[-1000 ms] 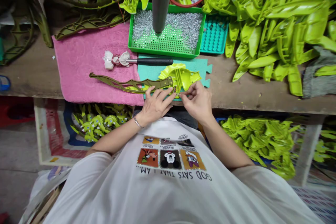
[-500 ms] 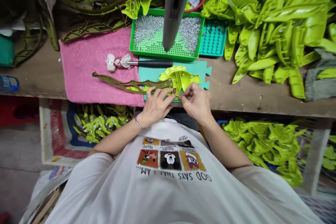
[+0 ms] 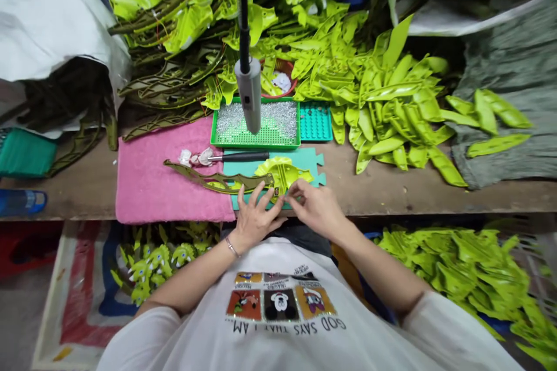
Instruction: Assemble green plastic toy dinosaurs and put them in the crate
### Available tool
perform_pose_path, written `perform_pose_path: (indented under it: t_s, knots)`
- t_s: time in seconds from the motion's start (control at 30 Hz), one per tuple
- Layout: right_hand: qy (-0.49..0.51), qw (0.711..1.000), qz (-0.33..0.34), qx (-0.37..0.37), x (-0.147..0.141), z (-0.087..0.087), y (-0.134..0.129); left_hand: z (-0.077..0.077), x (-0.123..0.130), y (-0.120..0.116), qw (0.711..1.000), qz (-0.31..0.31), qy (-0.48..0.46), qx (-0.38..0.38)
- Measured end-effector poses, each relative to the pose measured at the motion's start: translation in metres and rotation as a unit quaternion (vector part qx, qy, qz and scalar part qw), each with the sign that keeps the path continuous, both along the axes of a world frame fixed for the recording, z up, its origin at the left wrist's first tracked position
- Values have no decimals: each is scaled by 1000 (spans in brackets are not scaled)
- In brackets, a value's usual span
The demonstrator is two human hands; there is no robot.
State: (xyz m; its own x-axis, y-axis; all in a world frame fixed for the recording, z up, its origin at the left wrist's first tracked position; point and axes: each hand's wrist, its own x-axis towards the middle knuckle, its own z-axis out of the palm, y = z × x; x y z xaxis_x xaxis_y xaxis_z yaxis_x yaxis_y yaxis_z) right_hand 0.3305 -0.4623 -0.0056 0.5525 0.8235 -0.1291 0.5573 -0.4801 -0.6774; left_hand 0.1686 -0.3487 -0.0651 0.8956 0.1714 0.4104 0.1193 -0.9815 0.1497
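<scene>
A yellow-green plastic toy shell [image 3: 285, 175] lies hollow side up, joined or laid against a long olive ribbed piece [image 3: 217, 179] that reaches left. My left hand [image 3: 256, 217] rests at the near edge of both, fingers spread over the spot where they meet. Close by on the right, my right hand [image 3: 315, 206] has thumb and forefinger pinched at the shell's near edge. Whatever is in that pinch is too small to make out. A black-handled hammer [image 3: 246, 156], its head end wrapped in white cloth, lies just beyond.
A green tray [image 3: 256, 144] of small metal screws stands behind a teal mat [image 3: 315, 168]. Above it hangs a grey power screwdriver [image 3: 249, 95]. Pink cloth [image 3: 143, 185] covers the left. Yellow-green parts [image 3: 391, 110] are heaped at right; olive parts [image 3: 165, 87] at back left.
The camera has tipped up, so the bench sits lower in view and more of its back shows. Both hands stay at the shell's near edge in nearly the same pose.
</scene>
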Motion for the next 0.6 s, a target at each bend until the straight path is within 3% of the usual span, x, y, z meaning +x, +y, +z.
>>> perform_pose_path:
  t_s: [0.1,0.2,0.4,0.5,0.6]
  knots:
    - [-77,994,-49,68,54,18,11,-4,2,0,1000,2,-28,5]
    - [-140,977,-116,108,130,27,40,-8,2,0,999,-3,-49,10]
    - [-205,961,-141,122,268,7,139,-13,3,-3,996,18,-87,10]
    - [-221,953,-135,154,307,1,194,-12,6,-6,993,31,-110,-3]
    - [-246,946,-134,164,324,4,241,-12,7,-7,992,38,-117,-6]
